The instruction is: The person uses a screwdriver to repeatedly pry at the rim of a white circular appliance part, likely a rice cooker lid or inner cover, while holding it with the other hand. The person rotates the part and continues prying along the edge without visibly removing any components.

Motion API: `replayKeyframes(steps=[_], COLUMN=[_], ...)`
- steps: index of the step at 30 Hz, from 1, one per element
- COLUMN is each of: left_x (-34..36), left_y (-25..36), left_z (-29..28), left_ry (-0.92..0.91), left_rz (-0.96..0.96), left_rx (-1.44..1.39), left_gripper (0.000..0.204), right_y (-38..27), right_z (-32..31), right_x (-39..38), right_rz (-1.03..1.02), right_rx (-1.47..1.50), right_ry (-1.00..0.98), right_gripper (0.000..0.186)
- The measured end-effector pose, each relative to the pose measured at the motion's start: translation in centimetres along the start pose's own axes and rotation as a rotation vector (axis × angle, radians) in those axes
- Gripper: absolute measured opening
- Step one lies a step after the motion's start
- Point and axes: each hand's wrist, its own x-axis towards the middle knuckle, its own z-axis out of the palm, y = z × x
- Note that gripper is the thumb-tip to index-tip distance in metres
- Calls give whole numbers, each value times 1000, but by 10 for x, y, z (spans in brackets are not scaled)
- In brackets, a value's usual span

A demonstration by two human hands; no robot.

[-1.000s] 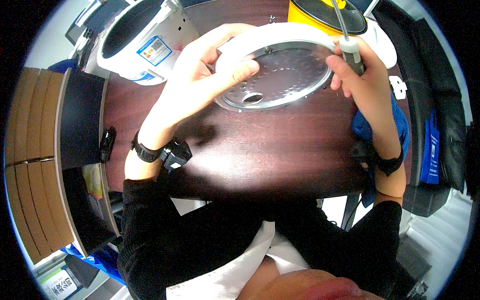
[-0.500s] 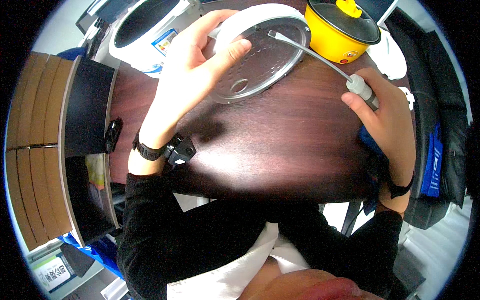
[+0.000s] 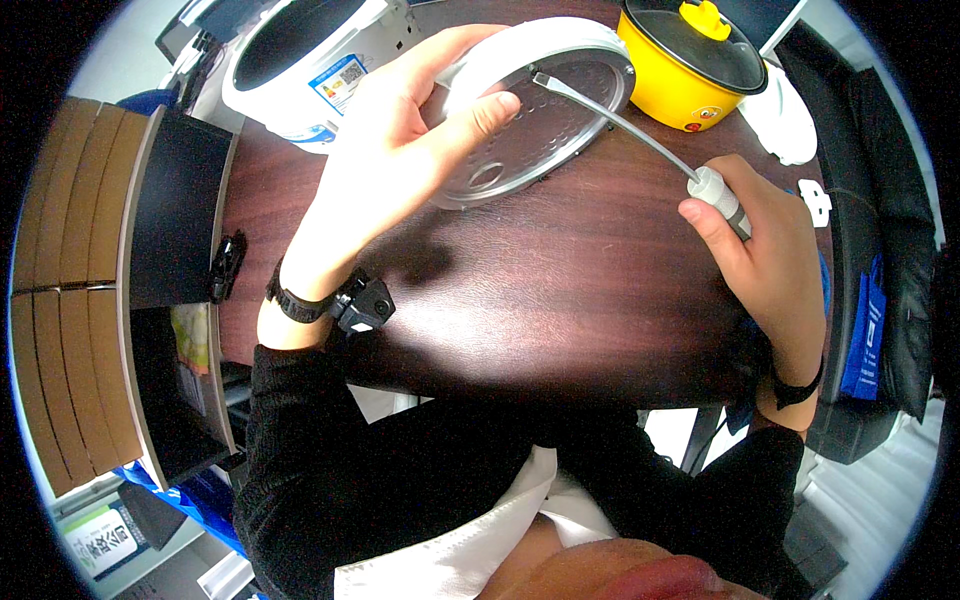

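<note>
The right hand [image 3: 765, 240], closed round a screwdriver [image 3: 710, 188], has swung its tip to the lid's [image 3: 555, 130] twelve o'clock, bringing tool to work; the left hand [image 3: 400, 150] clasps ten o'clock.

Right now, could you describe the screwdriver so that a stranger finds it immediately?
Find the brown table; over its right side is the person's right hand. That hand grips the screwdriver, which points to the round lid in the left hand. Unlike the broad lid, it is long, narrow and flat-tipped.
</note>
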Motion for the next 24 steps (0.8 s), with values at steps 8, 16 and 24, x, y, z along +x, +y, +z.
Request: replayKeyframes(steps=[8, 16, 24], left_x=[-2, 1, -6], left_y=[1, 11, 13], left_z=[-1, -7, -6], left_ry=[-4, -116, -71], left_rz=[41, -7, -31], left_rx=[71, 104, 63], left_gripper=[41, 28, 38], right_y=[-2, -13, -18], right_z=[-1, -5, -5], right_x=[-1, -7, -6], right_rz=[14, 66, 51], right_rx=[14, 68, 73], right_ry=[-22, -95, -59], right_gripper=[26, 24, 23])
